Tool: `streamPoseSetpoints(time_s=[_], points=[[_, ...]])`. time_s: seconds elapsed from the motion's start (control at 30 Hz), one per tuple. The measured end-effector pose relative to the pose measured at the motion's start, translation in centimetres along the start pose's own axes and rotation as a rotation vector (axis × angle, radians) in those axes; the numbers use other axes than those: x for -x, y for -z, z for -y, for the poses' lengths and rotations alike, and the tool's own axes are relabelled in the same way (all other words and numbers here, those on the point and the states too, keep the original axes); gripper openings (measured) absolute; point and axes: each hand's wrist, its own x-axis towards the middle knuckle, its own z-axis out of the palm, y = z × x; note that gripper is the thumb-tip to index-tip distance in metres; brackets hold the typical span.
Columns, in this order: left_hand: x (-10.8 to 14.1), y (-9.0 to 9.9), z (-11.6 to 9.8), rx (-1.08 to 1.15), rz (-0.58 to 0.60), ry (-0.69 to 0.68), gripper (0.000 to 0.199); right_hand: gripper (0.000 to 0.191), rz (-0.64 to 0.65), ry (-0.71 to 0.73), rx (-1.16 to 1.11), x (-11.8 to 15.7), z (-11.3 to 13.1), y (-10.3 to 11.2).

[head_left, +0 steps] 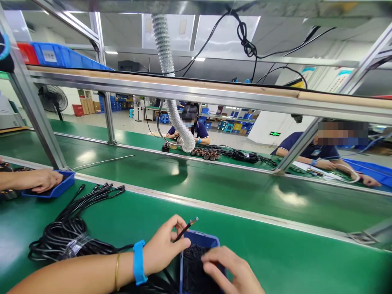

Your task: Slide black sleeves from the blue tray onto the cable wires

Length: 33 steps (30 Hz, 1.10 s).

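Observation:
My left hand (165, 245), with a blue band on its wrist, pinches a black cable (182, 232) close to its end. Thin coloured wires stick out of the cable's tip. Below and beside that hand is a blue bin (200, 237) holding many small black pieces (196, 269), too dark to make out one by one. My right hand (228, 267) reaches over the bin's right side, its fingers bent and thumb a little apart from them. Nothing shows between them. A bundle of black cables (65, 237) lies on the green table to the left.
A co-worker's hand (45, 179) dips into another blue bin (65, 183) at the left. Metal frame posts (33, 90) and a rail (214, 210) cross in front. Beyond, two people sit by more cables (241, 155); a flexible silver duct (177, 118) hangs down.

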Motion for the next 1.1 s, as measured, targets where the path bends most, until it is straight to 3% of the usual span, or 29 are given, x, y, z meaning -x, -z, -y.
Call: streamPoseSetpoints(time_s=[0.03,0.13,0.2,0.3,0.47,0.6,0.8,1.1], points=[[-0.1,-0.1,0.2,0.001,0.013,0.000,0.036,0.011,-0.071,-0.034,0.181,-0.3,-0.6,-0.8],[-0.3,-0.3,0.7,-0.031,0.078,-0.015,0.052,0.035,-0.139,-0.021,0.571,-1.3,-2.1,-4.2],[-0.4,-0.4,0.8,-0.068,0.100,-0.047,0.056,0.033,-0.175,-0.010,0.645,-1.8,-2.6,-5.9],[-0.7,-0.3,0.6,-0.056,0.098,-0.007,0.054,0.025,-0.203,-0.005,0.660,-1.9,-2.7,-6.9],[-1.2,-0.8,-0.2,-0.023,0.141,0.127,0.047,0.022,-0.251,-0.019,0.615,-1.3,-2.4,-6.4],[-1.9,-1.7,-0.9,0.039,0.105,0.261,0.038,0.016,-0.306,-0.050,0.474,-1.0,-2.1,-5.9],[-1.8,-1.8,-1.2,0.016,0.073,0.258,0.025,0.019,-0.395,-0.102,0.021,-0.4,-1.3,-4.2],[-0.9,-1.4,-1.5,0.041,0.049,0.269,0.018,0.013,-0.481,-0.043,-0.006,0.2,0.9,-2.6]])
